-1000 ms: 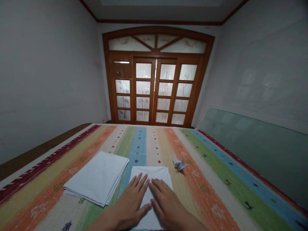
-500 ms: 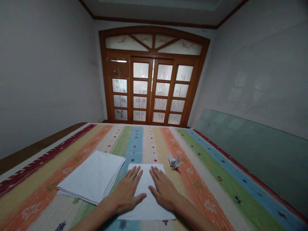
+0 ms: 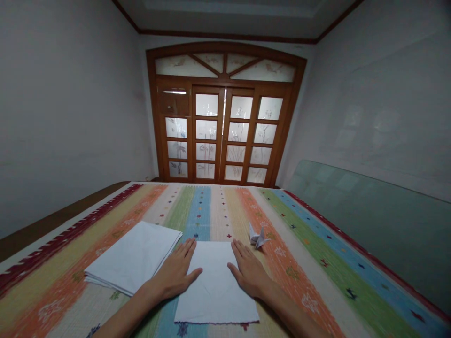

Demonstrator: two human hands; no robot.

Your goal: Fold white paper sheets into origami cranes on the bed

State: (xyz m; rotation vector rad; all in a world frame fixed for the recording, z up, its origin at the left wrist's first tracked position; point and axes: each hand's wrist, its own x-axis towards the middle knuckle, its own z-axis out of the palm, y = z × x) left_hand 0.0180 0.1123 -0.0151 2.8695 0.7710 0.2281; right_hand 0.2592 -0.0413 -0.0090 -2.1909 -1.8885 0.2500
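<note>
A white cloth [image 3: 215,286] is lying flat on the striped tablecloth [image 3: 197,202], straight in front of the person, and its long axis seems to be running away from the body, with the narrower-looking end being the far one. The cloth is lying between the two hands, so neither is standing clearly nearer: the left hand [image 3: 178,268] is resting along its left edge and the right hand [image 3: 247,267] along its right edge. Both hands are lying open, fingers together and pointing toward the far corners of the cloth, and neither is gripping anything. Each thumb is reaching inward over the cloth, leaving its middle and its near edge uncovered. A pile of folded cloths [image 3: 132,258] is lying to the left of the cloth, just beyond the left hand and forearm. A paper crane [image 3: 259,237] is standing to the right of the cloth's far end, past the right fingertips. Well beyond the cloth, a wooden door [image 3: 227,126] with glass panes is facing the table.
</note>
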